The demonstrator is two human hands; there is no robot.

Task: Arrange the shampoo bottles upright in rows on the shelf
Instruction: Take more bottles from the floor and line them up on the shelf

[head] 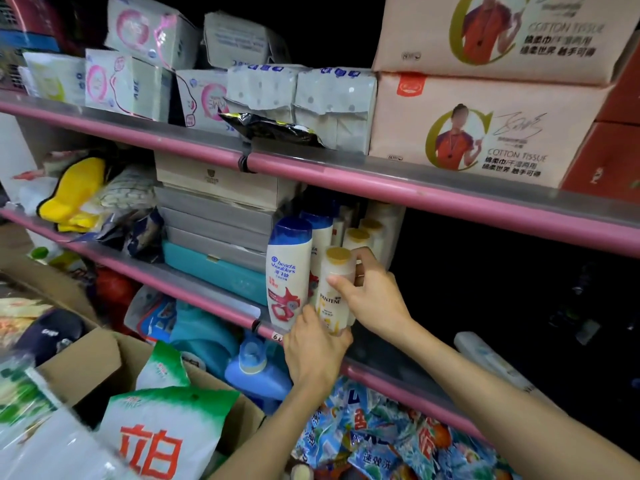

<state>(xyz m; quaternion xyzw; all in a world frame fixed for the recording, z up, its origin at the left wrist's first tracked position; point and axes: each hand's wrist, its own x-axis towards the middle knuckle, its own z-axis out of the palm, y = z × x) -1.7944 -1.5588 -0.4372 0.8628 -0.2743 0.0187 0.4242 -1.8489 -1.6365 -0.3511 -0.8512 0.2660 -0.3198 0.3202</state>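
both hands are gripping the cream pantene shampoo bottle with a gold cap [335, 289], upright at the front edge of the pink-railed shelf [214, 299]. the left hand [317, 351] is cupping its base and the right hand [372, 296] is pinching its upper body. it is standing just beside a white, blue-capped head & shoulders bottle [288, 271].

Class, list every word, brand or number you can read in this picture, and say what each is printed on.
"head & shoulders": blue-capped shampoo bottle.
"PANTENE": gold-capped bottle, held in both hands.
"COTTON TISSUE": lower pink tissue pack and upper pink tissue pack.
Large red Chinese characters: white-and-green bag.
Shelf price tag: partly hidden, unreadable.
Smaller print elsewhere: too blurred.
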